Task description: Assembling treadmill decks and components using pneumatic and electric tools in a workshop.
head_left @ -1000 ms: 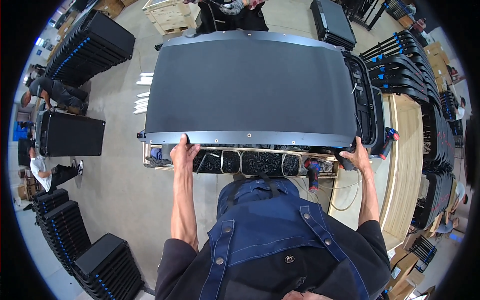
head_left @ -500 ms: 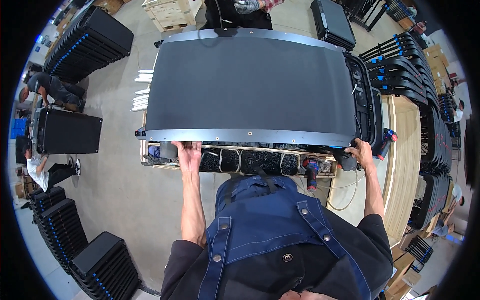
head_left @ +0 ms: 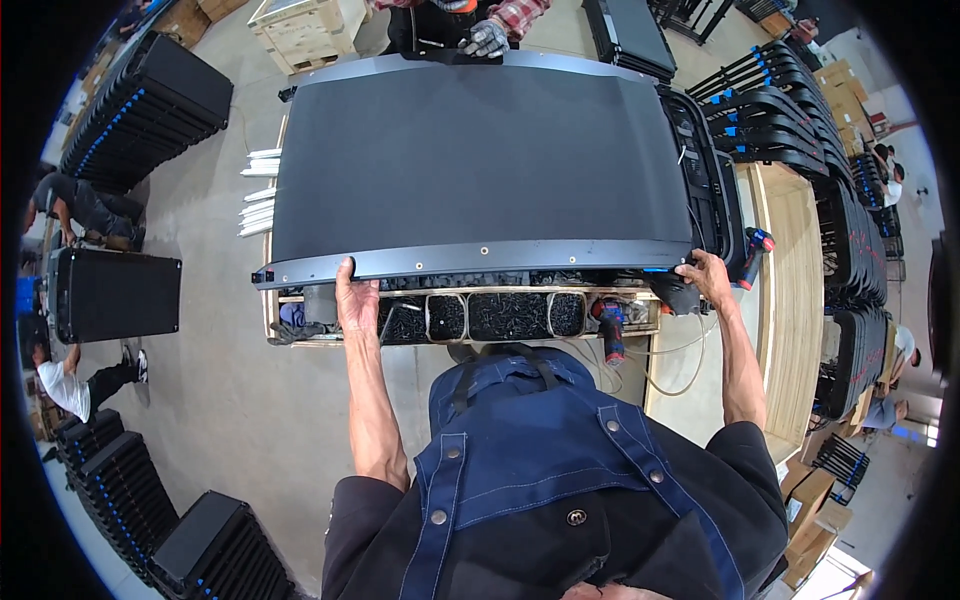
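left hand [head_left: 356, 300], right hand [head_left: 706, 279], gripping large dark panel [head_left: 480, 150]

1. The room is bright, with soft, even light from above.
2. The big dark panel [head_left: 480, 160] looks flat and dull, with only a thin pale shine along its near edge.
3. Shadows are soft. A dim one lies on the grey floor [head_left: 200, 400] under the wooden rack [head_left: 470, 315].
4. The picture is round, with black corners.
5. Straight lines bend near the rim, like the stacks of black cases [head_left: 130, 110].
6. The middle is sharp. Things at the rim look small, squashed and a bit fuzzy.
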`<state>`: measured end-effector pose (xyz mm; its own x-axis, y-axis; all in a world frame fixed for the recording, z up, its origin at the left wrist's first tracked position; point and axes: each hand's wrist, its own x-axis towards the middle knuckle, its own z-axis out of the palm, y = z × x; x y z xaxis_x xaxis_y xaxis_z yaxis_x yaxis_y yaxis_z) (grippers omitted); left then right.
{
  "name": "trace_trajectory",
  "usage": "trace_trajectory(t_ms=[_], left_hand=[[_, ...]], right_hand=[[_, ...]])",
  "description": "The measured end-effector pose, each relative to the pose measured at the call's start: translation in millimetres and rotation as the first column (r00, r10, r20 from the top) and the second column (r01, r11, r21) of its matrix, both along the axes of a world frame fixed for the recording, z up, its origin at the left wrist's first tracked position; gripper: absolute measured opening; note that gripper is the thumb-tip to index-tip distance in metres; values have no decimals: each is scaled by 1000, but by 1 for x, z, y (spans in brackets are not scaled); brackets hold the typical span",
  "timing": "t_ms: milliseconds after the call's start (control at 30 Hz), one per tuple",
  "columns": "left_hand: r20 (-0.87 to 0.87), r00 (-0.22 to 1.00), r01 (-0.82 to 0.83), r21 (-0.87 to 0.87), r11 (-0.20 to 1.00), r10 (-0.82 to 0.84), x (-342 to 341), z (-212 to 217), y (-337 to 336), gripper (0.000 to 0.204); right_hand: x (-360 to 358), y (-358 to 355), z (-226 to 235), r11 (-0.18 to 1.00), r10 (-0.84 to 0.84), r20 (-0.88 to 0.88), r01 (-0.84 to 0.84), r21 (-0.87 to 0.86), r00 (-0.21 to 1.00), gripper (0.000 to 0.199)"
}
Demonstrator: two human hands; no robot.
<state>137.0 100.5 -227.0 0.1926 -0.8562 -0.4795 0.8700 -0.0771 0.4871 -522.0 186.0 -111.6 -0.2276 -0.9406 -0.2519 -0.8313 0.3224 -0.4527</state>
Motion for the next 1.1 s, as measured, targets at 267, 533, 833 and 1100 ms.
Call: trace_trajectory(t_ms=[267, 533, 833, 1100], left_hand=[[2, 998, 60, -63, 996, -60, -3, -15, -6, 30], [46, 989, 142, -83, 986, -138, -4, 2, -5, 38], [246, 969, -63, 107, 992, 35, -41, 14, 13, 54], [406, 871, 138, 339, 931, -277, -174, 7, 9, 66]], right_hand=[[-8, 18, 5, 978, 160, -221, -184, -95, 962, 44], [-39, 16, -15, 942, 291, -289, -326, -79, 912, 48], [-34, 64, -29, 821, -103, 28, 101, -561, 994, 49], [-184, 165, -162, 625, -762, 121, 772, -121, 636, 53]])
